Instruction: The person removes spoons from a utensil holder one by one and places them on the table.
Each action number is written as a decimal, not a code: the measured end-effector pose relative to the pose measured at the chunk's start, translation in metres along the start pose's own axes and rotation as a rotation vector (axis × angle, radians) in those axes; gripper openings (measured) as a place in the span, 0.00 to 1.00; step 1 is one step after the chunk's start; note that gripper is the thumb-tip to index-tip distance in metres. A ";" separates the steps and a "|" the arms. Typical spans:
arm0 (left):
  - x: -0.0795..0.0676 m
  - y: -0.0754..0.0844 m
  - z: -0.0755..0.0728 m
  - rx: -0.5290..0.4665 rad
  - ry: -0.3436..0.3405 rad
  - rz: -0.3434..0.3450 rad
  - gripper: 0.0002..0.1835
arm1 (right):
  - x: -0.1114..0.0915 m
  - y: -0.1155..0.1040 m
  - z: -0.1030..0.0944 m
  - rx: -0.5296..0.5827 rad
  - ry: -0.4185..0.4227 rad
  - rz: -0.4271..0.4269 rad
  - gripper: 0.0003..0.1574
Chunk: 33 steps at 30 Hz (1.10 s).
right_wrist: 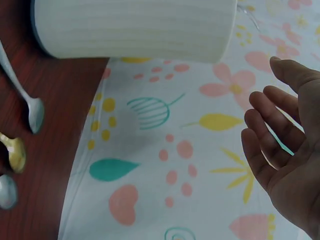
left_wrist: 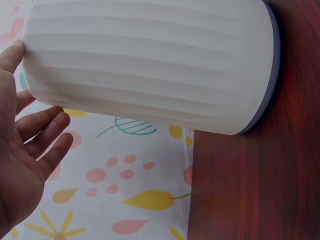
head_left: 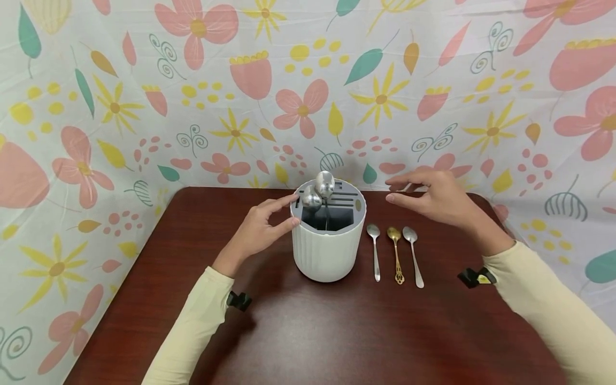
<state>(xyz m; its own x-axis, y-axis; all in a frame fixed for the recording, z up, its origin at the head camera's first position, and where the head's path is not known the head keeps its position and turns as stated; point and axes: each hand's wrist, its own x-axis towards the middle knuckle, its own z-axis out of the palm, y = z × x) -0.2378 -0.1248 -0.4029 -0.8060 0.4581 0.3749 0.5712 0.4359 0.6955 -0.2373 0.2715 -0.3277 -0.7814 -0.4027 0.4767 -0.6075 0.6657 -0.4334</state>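
A white ribbed utensil holder (head_left: 325, 256) with a grey slotted top stands upright on the table. Two silver spoons (head_left: 325, 183) lean in its large front compartment, bowls up, their lower handles hidden inside. At the holder's left rim rests my left hand (head_left: 260, 227), thumb in front and fingers spread farther back; in the left wrist view its fingertips (left_wrist: 62, 117) lie along the ribbed wall. My right hand (head_left: 435, 198) hovers right of the holder with loose fingers and nothing in it. Below it lie a silver spoon (head_left: 373, 231), a gold spoon (head_left: 394, 233) and another silver spoon (head_left: 410, 233).
The dark red-brown table (head_left: 308, 331) ends at a flower-patterned cloth (head_left: 269, 133) hanging close behind the holder and along both sides. Small black devices (head_left: 239, 301) sit at both wrists, by the cream sleeves.
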 end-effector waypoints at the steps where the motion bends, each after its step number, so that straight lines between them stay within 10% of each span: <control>1: 0.000 0.000 0.000 -0.001 0.000 0.000 0.30 | 0.002 -0.002 0.001 -0.001 -0.005 -0.007 0.17; 33: 0.000 0.001 0.001 0.009 0.013 0.005 0.29 | 0.051 -0.032 0.064 0.247 0.012 -0.153 0.15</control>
<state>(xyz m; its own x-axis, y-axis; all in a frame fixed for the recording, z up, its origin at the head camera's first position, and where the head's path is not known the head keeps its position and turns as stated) -0.2372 -0.1236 -0.4027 -0.8051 0.4504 0.3859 0.5764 0.4405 0.6883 -0.2669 0.1894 -0.3383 -0.6768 -0.4787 0.5593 -0.7360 0.4240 -0.5277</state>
